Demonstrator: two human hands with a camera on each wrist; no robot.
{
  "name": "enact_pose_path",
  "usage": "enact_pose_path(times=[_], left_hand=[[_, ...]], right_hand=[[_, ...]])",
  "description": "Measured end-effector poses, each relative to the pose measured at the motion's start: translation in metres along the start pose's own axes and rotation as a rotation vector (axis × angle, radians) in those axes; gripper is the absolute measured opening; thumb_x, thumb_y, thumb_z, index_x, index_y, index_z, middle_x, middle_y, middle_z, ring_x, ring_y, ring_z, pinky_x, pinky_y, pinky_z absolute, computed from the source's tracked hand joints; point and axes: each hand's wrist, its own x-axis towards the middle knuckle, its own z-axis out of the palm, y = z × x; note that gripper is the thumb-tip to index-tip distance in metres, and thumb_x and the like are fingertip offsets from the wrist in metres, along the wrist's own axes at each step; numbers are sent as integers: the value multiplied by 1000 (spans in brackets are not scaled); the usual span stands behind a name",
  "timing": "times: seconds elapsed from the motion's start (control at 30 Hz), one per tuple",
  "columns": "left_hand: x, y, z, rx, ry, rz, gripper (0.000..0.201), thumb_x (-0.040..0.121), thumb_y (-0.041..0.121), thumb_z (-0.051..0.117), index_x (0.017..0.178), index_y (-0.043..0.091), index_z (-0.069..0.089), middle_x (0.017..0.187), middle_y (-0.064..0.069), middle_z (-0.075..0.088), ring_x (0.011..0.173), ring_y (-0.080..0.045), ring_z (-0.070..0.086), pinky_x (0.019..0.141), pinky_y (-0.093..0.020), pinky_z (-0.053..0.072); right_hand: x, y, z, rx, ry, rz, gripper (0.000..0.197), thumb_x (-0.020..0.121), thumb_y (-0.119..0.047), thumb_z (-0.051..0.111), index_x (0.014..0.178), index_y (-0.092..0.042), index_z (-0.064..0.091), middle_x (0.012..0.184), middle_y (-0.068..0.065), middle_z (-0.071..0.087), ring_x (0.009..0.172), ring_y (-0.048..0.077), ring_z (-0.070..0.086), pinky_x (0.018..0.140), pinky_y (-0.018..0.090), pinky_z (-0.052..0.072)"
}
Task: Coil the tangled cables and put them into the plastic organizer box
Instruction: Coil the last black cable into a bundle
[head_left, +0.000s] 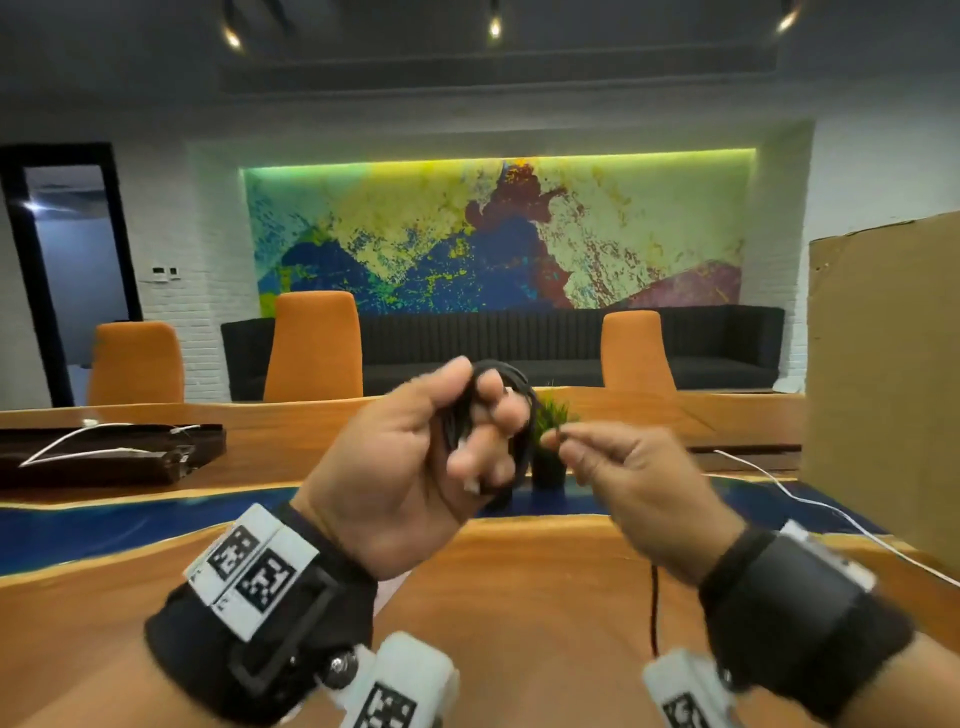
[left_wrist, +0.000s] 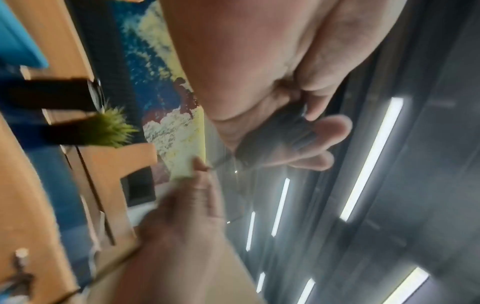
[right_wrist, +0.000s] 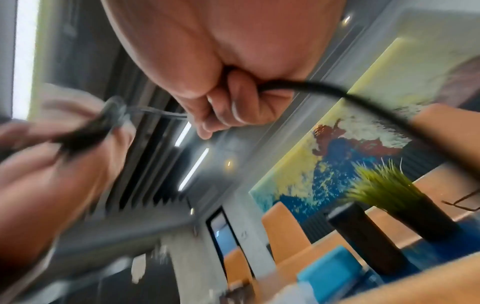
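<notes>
A black cable coil (head_left: 519, 410) is held up above the wooden table (head_left: 519, 597). My left hand (head_left: 467, 431) grips it, fingers curled round the loops. In the left wrist view those fingers (left_wrist: 330, 131) close on the dark cable bundle (left_wrist: 283, 131). Just to its right, my right hand (head_left: 561, 441) pinches the cable's free strand between thumb and fingers. The cable tail (head_left: 653, 608) hangs below that hand. In the right wrist view the black strand (right_wrist: 363, 100) arcs away from the pinching fingers (right_wrist: 241, 96), and the blurred coil (right_wrist: 85, 131) sits at the left. No plastic organizer box shows clearly.
A small potted plant (head_left: 550, 447) stands just behind the hands. A tall cardboard box (head_left: 883, 389) fills the right side, with a white cable (head_left: 810, 504) lying beside it. A dark case (head_left: 104, 457) with white cable lies far left. A blue object (right_wrist: 330, 269) sits low on the table.
</notes>
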Motion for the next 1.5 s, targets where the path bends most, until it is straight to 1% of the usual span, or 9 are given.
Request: enact_pose_path(times=[0.13, 0.27, 0.5, 0.7, 0.8, 0.93, 1.27, 1.4, 1.5], left_hand=[[15, 0, -4, 550, 187, 261, 36, 108, 33, 38, 101, 5, 59, 104, -18, 76, 70, -20, 67, 81, -37, 57], [8, -20, -21, 1320, -9, 315, 39, 100, 41, 39, 99, 6, 57, 77, -12, 68, 73, -26, 64, 77, -47, 52], [-3, -18, -10, 458, -142, -186, 32, 95, 31, 42, 96, 5, 61, 75, -11, 62, 44, -13, 46, 54, -28, 38], [9, 0, 2, -94, 45, 45, 30, 99, 28, 35, 92, 9, 56, 87, -11, 66, 48, -10, 45, 63, -26, 45], [20, 2, -10, 314, 206, 201, 31, 99, 31, 41, 98, 5, 58, 101, -21, 71, 61, -18, 53, 70, -31, 49], [10, -6, -20, 971, -8, 73, 44, 98, 35, 34, 97, -1, 59, 80, -24, 61, 63, -23, 54, 63, -29, 48], [14, 5, 0, -46, 48, 29, 32, 103, 33, 35, 89, 12, 55, 76, -3, 58, 45, -7, 44, 57, -22, 46], [27, 2, -14, 648, 226, 246, 31, 99, 31, 42, 94, 4, 57, 87, -16, 68, 59, -17, 57, 60, -28, 50], [17, -8, -19, 976, -12, 75, 35, 95, 32, 39, 88, 3, 58, 78, -19, 62, 58, -17, 56, 59, -26, 48]], right_hand=[[-30, -30, 35, -310, -497, 35, 20, 100, -33, 49, 116, -38, 61, 95, -16, 62, 89, -1, 58, 79, 21, 50], [-15, -55, 3, -386, -294, -213, 9, 95, -27, 60, 90, -27, 68, 82, -17, 63, 80, -3, 58, 71, 12, 45], [17, -34, -32, -325, 32, -261, 15, 93, -28, 62, 84, -21, 71, 70, -3, 66, 67, 9, 59, 62, 31, 51], [-13, -19, 23, -145, -176, 30, 21, 102, -24, 45, 101, -27, 66, 82, -8, 59, 76, 5, 54, 66, 23, 47], [-34, -42, 36, -366, -466, -11, 20, 102, -35, 45, 106, -30, 64, 91, -13, 60, 87, 3, 55, 77, 20, 49], [-14, -62, -3, -337, -193, -207, 19, 95, -31, 56, 82, -27, 68, 73, -14, 61, 78, 4, 57, 65, 19, 46], [-7, -2, 8, -288, -138, -79, 18, 101, -23, 49, 96, -26, 67, 82, -13, 60, 80, 0, 55, 68, 16, 40], [-33, -40, 27, -440, -526, -81, 20, 101, -37, 47, 104, -27, 64, 93, -11, 61, 87, 5, 55, 74, 18, 45], [-13, -55, -2, -296, -257, -219, 16, 97, -27, 56, 90, -21, 69, 80, -7, 64, 78, 8, 58, 69, 22, 48]])
